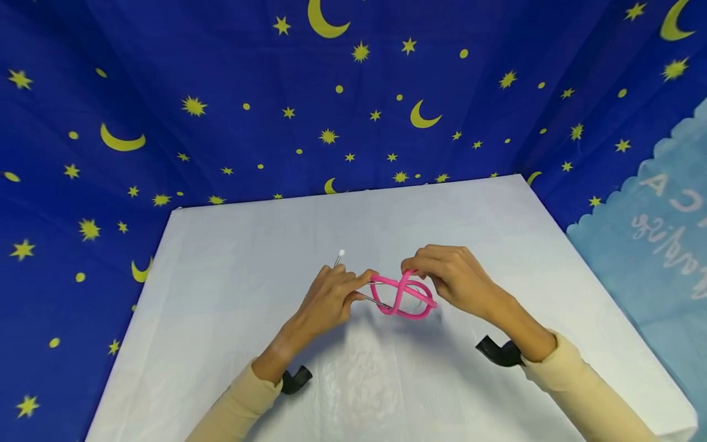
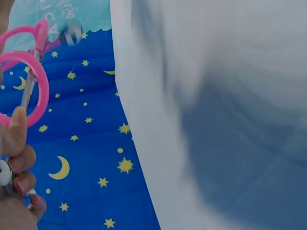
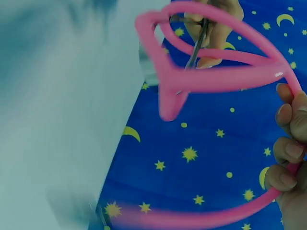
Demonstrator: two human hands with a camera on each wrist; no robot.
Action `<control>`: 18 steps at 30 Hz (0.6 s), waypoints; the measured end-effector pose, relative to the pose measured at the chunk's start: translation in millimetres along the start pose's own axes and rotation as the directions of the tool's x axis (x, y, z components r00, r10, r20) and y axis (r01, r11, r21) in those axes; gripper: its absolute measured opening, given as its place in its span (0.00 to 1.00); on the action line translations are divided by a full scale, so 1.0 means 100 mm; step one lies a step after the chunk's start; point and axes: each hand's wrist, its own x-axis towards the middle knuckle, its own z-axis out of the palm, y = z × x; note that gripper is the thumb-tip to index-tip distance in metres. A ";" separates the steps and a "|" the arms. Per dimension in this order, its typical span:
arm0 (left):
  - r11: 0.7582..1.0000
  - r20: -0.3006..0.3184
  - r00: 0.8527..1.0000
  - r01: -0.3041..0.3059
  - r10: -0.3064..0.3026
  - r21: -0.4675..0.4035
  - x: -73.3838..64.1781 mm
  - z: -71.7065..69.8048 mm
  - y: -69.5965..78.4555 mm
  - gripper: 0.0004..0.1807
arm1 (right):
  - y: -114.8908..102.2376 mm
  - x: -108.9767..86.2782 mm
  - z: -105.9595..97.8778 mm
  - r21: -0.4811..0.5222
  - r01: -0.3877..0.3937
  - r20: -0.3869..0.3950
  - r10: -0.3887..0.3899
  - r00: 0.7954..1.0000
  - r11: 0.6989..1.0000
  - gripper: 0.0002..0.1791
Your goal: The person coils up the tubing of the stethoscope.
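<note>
A thick, smooth pink cord [image 1: 401, 286] is looped loosely about slim metal rods that look like knitting needles [image 1: 375, 301], held above the table. My left hand [image 1: 329, 296] grips the needles; a white knob [image 1: 342, 252] sticks out behind its knuckles. In the left wrist view that hand's fingers curl round the shafts, beside a round white end [image 2: 5, 173]. My right hand [image 1: 455, 277] pinches the cord at the top of the loops. The right wrist view shows a further length of cord [image 3: 192, 219] trailing from that hand. Its far end is out of sight.
Under both hands lies a white-covered table [image 1: 248, 245]. A blue curtain with yellow moons and stars [image 1: 331, 110] hangs behind and at the sides. On the right is a light blue lettered panel [image 1: 652, 264]. Black wrist mounts [image 1: 499, 352] sit below the forearms.
</note>
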 end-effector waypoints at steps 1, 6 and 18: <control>1.000 0.015 1.000 -0.011 0.012 -0.020 0.00 0.01 0.01 0.23 | 0.03 0.01 0.00 0.028 -0.020 -0.004 0.020 1.000 0.999 0.26; 0.985 0.035 0.995 -0.089 0.095 -0.149 0.01 0.01 0.10 0.22 | 0.16 0.04 0.06 0.180 -0.139 0.000 0.142 0.990 0.974 0.28; 0.902 -0.250 0.968 -0.077 -0.035 -0.425 0.10 -0.07 0.26 0.15 | 0.14 -0.09 0.44 0.232 -0.163 -0.018 0.172 0.985 0.959 0.16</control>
